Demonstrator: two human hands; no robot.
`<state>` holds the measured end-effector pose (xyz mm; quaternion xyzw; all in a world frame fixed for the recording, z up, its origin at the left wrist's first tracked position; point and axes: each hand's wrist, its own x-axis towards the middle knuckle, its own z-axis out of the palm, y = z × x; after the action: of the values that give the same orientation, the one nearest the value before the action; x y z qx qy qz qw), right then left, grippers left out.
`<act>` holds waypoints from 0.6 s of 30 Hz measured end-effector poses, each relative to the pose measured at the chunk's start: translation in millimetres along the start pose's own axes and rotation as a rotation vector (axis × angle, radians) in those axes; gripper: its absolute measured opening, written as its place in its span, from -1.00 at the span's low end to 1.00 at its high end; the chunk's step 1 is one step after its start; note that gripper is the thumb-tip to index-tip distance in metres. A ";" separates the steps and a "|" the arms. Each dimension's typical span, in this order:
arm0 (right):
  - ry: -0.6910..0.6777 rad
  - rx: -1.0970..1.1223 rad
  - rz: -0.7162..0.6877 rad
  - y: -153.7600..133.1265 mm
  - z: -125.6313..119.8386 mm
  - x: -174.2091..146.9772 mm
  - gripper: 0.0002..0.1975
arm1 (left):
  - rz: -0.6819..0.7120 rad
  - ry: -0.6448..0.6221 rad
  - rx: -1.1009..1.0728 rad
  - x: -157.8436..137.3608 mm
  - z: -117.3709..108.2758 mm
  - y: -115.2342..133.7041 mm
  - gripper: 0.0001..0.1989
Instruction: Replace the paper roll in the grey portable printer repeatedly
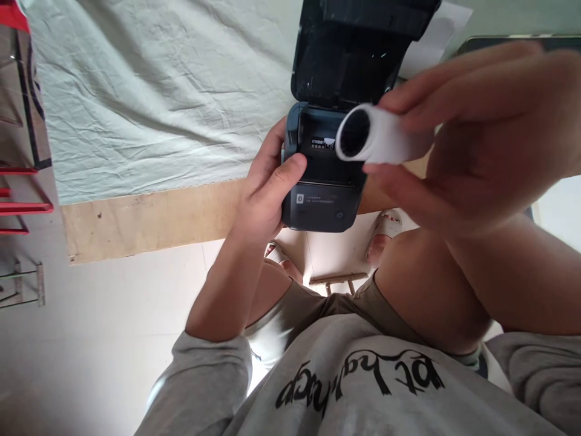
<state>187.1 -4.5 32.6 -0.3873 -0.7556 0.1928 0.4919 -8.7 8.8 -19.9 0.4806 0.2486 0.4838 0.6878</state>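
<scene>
My left hand (276, 181) grips the left side of a small dark label printer (322, 209), its thumb over the edge of the paper bay. The printer's lid (349, 57) stands flipped open at the far side. In my right hand (481, 127), a white paper roll (394, 136) is pinched between thumb and fingers. The roll is tilted so that its dark hollow core faces left, and it overlaps the right part of the open bay from my view. Whether it touches the printer I cannot tell. My right hand is blurred.
A pale green cloth (158, 91) covers the table, with a bare wooden edge (154, 221) nearest me. White paper (436, 39) lies behind the lid, beside a dark flat object (499, 43). Red-edged racks (22, 209) stand at far left. My legs are below the table edge.
</scene>
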 end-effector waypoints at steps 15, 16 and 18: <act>0.063 -0.388 -0.210 -1.9 20.9 6.7 -0.88 | 0.016 -0.017 0.038 -1.7 0.1 0.4 -0.65; 0.052 -0.389 -0.208 -1.8 20.8 6.5 -0.88 | 0.015 -0.016 0.037 -1.8 0.6 1.0 -0.65; -0.011 -0.433 -0.148 -1.3 20.3 5.8 -0.86 | -0.002 -0.012 0.033 -1.8 1.4 2.1 -0.67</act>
<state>167.2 1.0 28.0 -0.4263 -0.8084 -0.0083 0.4059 -9.1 6.7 -17.6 0.4946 0.2532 0.4759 0.6817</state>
